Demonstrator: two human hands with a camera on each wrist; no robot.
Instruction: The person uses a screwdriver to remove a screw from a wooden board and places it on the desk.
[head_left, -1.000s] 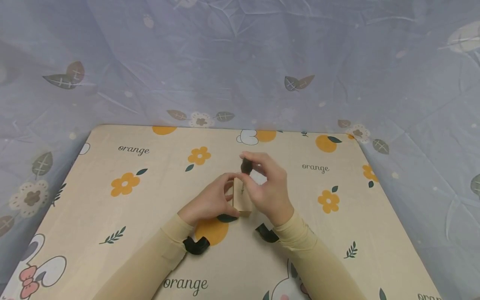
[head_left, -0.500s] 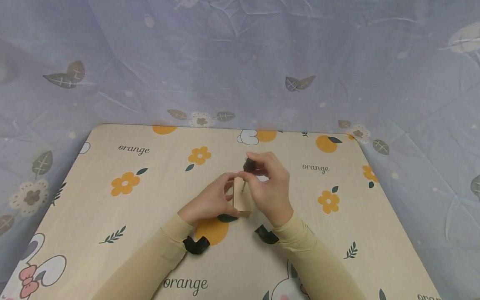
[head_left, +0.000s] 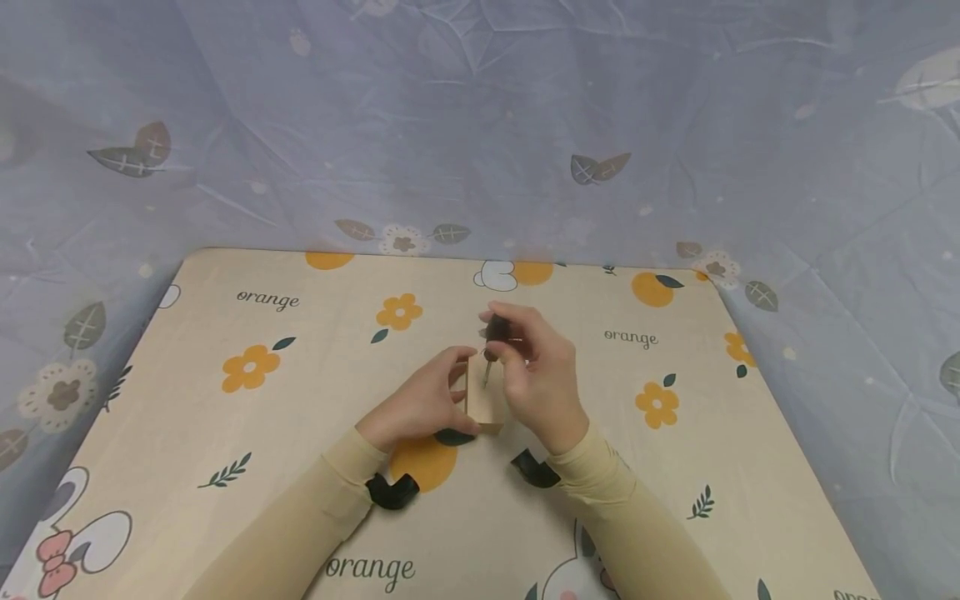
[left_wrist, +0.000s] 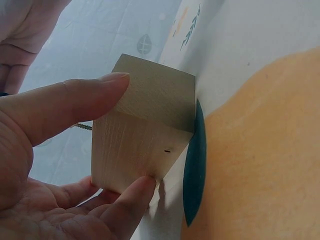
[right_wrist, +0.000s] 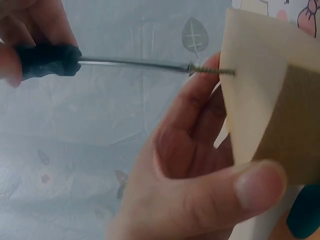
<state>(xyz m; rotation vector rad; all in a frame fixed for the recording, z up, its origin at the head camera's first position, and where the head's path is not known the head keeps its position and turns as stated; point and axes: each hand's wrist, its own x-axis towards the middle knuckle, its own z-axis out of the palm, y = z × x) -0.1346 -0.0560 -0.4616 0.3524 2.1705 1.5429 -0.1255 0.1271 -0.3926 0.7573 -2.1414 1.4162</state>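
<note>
Gripping screwdriver, right hand; left hand clasping wooden block, screw tip meeting block's top face

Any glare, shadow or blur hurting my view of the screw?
Right wrist: the brass-coloured metal screw shows its threads, the shank of the black-handled metal screwdriver carries a thin highlight, and one face of the pale rectangular wooden block lies in shade. Left wrist: dim, soft shadow beneath the bare left hand, screw mostly hidden. Head: even light, no harsh glare, screw threads indistinct.
</note>
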